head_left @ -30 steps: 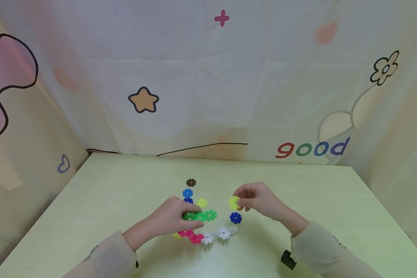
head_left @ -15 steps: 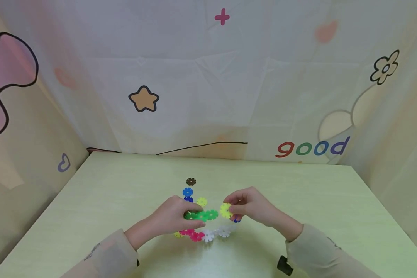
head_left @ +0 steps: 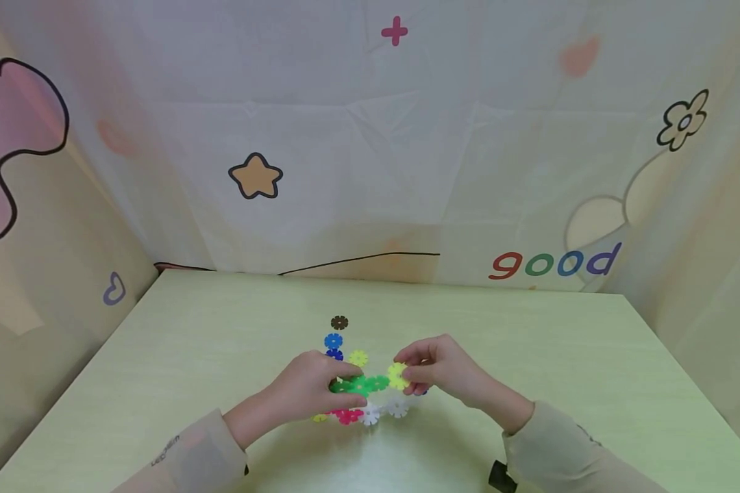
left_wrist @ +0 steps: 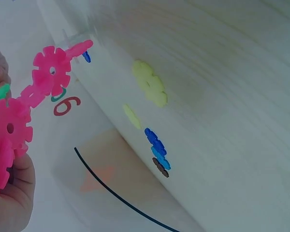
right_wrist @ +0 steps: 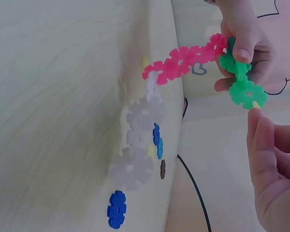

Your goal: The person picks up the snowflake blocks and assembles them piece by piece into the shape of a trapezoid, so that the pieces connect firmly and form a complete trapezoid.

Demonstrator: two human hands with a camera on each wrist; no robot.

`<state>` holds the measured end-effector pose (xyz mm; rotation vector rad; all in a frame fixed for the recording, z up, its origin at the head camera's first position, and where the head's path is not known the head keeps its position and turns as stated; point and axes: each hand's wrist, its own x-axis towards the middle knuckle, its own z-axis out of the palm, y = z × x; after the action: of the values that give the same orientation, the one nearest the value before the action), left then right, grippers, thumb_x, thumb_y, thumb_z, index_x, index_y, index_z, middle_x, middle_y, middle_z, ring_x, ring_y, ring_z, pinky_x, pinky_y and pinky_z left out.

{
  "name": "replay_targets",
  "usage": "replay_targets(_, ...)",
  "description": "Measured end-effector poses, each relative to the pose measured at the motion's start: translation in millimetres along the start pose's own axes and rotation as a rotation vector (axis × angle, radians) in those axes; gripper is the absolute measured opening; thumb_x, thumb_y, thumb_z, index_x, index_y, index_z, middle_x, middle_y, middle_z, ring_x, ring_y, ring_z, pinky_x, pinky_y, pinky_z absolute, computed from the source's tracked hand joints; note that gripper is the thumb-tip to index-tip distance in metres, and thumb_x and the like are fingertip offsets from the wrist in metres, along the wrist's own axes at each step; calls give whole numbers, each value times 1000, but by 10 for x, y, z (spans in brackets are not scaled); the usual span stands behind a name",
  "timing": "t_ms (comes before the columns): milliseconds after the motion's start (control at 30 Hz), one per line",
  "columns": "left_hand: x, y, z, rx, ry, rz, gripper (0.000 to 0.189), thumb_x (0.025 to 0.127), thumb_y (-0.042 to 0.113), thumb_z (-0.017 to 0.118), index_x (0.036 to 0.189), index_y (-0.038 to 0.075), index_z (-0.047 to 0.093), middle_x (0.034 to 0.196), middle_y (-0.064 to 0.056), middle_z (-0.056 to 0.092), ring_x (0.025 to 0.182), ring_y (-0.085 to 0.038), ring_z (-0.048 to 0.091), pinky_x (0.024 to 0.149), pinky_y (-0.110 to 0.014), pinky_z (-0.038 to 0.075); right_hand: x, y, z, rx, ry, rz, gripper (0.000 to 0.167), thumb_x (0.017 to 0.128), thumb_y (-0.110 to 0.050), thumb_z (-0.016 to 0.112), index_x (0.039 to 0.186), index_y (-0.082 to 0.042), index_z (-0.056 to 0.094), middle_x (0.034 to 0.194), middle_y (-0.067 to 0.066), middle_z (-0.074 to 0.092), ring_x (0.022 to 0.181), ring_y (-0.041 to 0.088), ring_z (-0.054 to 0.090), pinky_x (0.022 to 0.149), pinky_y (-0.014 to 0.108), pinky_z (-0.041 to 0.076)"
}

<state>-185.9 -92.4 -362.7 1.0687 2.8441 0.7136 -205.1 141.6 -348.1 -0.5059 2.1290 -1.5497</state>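
My left hand grips a chain of interlocking snowflake discs near its green end, thumb and fingers on either side. Green discs stick out to the right of the fingers. Pink discs lead on from that hand to whitish discs, which hang low over the table in the right wrist view. Between thumb and fingertips my right hand pinches a yellow snowflake disc. In the right wrist view its edge meets the outermost green disc; the fingers hide most of it there.
On the pale table lie loose discs: brown, light blue, dark blue and yellow. Another yellow disc shows below the left hand. A blue disc lies near the white ones. Printed cloth walls the back.
My right hand has moved left and slightly down, bringing the yellow disc up to the green end. The left hand has shifted slightly right with the chain. A blue disc is now mostly hidden.
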Motion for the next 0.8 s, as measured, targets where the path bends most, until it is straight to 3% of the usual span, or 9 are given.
replay_targets(267, -17, 21, 0, 69, 57, 41, 28, 75, 38, 67, 92, 16, 67, 68, 9, 65, 49, 5, 40, 50, -11, 35, -19, -20, 64, 33, 70, 36, 27, 80, -2, 60, 103, 12, 56, 69, 2, 59, 57, 10, 62, 58, 27, 53)
replay_targets(600, -22, 56, -18, 124, 60, -11, 29, 76, 40, 65, 92, 17, 67, 65, 10, 62, 49, 3, 41, 52, -13, 36, -28, -48, 69, 58, 134, 52, 27, 80, 0, 59, 103, 12, 56, 70, 4, 61, 56, 11, 61, 57, 26, 52)
replay_targets(800, -17, 84, -11, 159, 76, -6, 25, 75, 42, 65, 82, 19, 63, 51, 16, 43, 46, 1, 35, 46, -14, 28, -30, -47, 80, 85, 122, 46, 27, 79, 3, 58, 103, 14, 55, 66, 3, 61, 56, 10, 61, 57, 25, 52)
